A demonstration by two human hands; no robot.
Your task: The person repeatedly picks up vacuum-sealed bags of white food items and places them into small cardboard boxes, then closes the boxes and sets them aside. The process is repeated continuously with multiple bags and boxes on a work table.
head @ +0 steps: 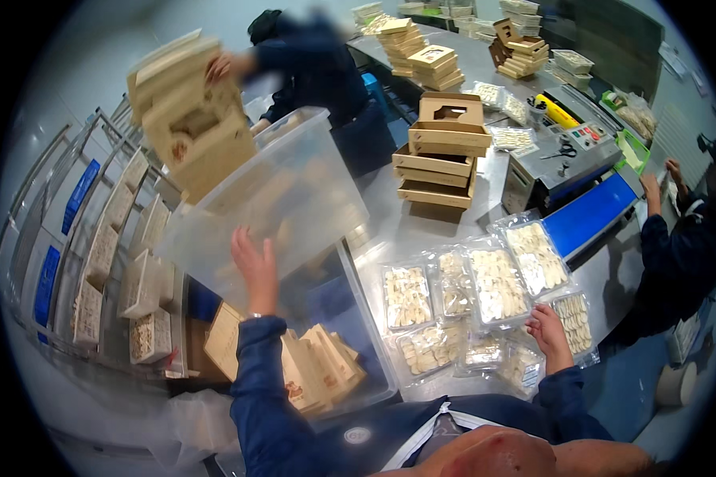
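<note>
My left hand (255,268), fingers spread, is at the near side of a tilted translucent plastic bin (274,197); whether it touches the bin I cannot tell. Beneath my left arm, another plastic bin (364,316) holds several flat cardboard boxes (322,369) standing on edge. My right hand (548,325) is at the lower edge of a clear-wrapped tray of pale sliced food (498,283), its fingers apart and curved. Several similar packs lie around it, among them one (407,296) beside the bin and one (537,253) near the blue belt.
A co-worker (322,65) holds a blurred stack of cardboard boxes (197,125) over the tilted bin. Open cardboard boxes (441,149) stand stacked on the metal table (382,226). A sealing machine (561,149) with a blue belt (590,208) is at right, another person (674,250) beyond. Racks (101,238) line the left.
</note>
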